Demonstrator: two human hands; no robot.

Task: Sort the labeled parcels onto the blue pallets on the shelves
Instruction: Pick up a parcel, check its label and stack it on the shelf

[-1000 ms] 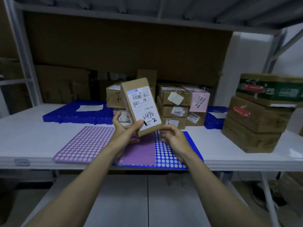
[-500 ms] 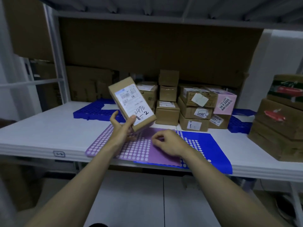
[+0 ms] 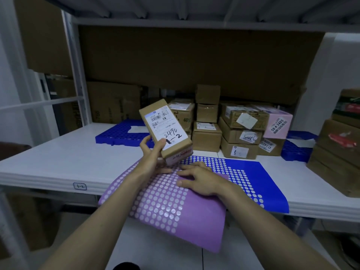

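My left hand [image 3: 151, 152] grips a small brown parcel [image 3: 165, 131] by its lower end and holds it tilted above the shelf. Its white label faces me, with "2490 -2" handwritten on it. My right hand [image 3: 198, 179] rests on a purple sticker sheet [image 3: 165, 207] with its fingers spread, and the sheet hangs over the front edge of the white shelf [image 3: 58, 164]. A blue pallet [image 3: 116, 134] with a white paper on it lies at the back left. Another blue pallet [image 3: 296, 151] shows at the back right.
A stack of brown boxes [image 3: 239, 133] and a pink box [image 3: 278, 124] stands at the back centre. Larger boxes [image 3: 339, 151] sit at the right edge. A blue dotted sheet [image 3: 253, 176] lies under the purple one. A tag reading "6-2" [image 3: 79, 186] marks the shelf edge.
The view has shifted left and closer. My right hand has let go of the parcel and come down onto the purple sheet, which has slid out over the shelf edge. My left hand alone holds the parcel.
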